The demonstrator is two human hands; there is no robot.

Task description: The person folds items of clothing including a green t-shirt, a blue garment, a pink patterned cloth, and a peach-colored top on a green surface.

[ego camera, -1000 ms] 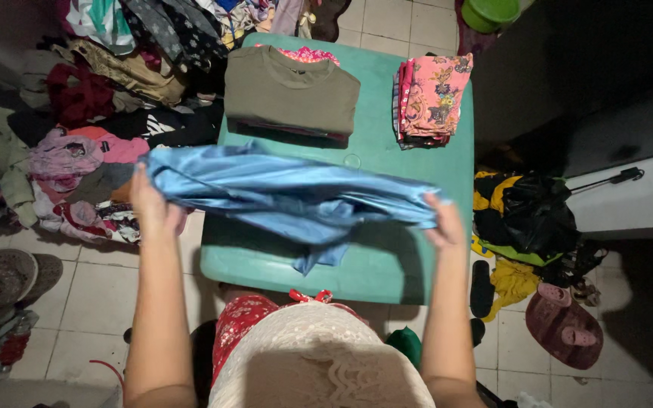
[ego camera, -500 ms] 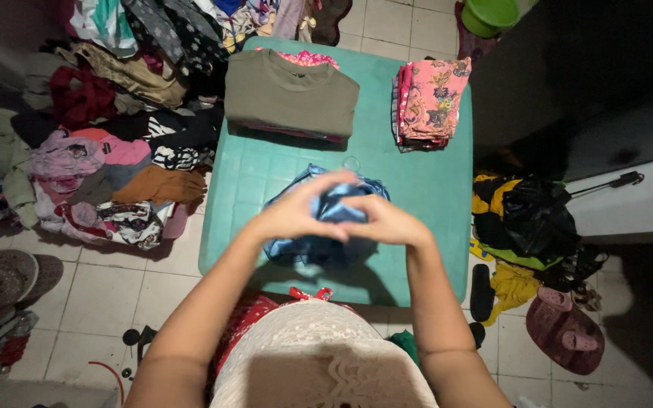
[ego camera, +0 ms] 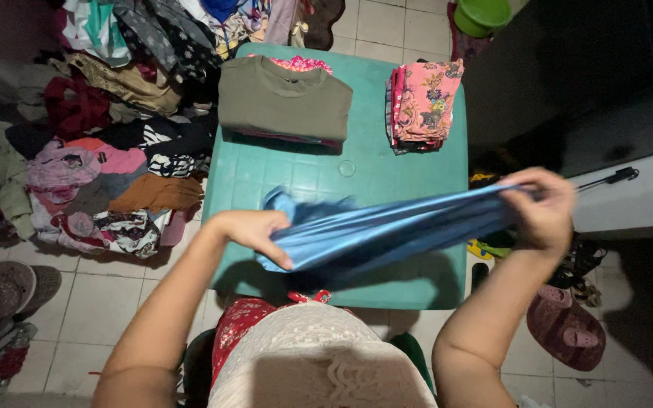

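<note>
Head view, looking down: two hands grip one blue satin garment (ego camera: 387, 230), stretched taut above the near half of one green plastic table (ego camera: 417, 177). Left hand (ego camera: 255, 230) is closed around the cloth's left end over the table's near-left area; right hand (ego camera: 546, 204) pinches the right end out past the table's right edge. The garment hangs clear of the tabletop, with a shadow beneath it.

Two folded stacks sit on the table's far half: one topped by an olive-green shirt (ego camera: 285, 98) at far left, one pink floral stack (ego camera: 421, 102) at far right, well apart from each other. The tabletop between the stacks and the stretched garment is bare.

One large pile of loose clothes (ego camera: 107, 128) covers the tiled floor (ego camera: 107, 302) against the table's left edge. One green basin (ego camera: 481, 13) stands beyond the far-right corner; its contents cannot be seen. Dark clothes and one maroon slipper (ego camera: 564, 329) lie on the floor to the right.
</note>
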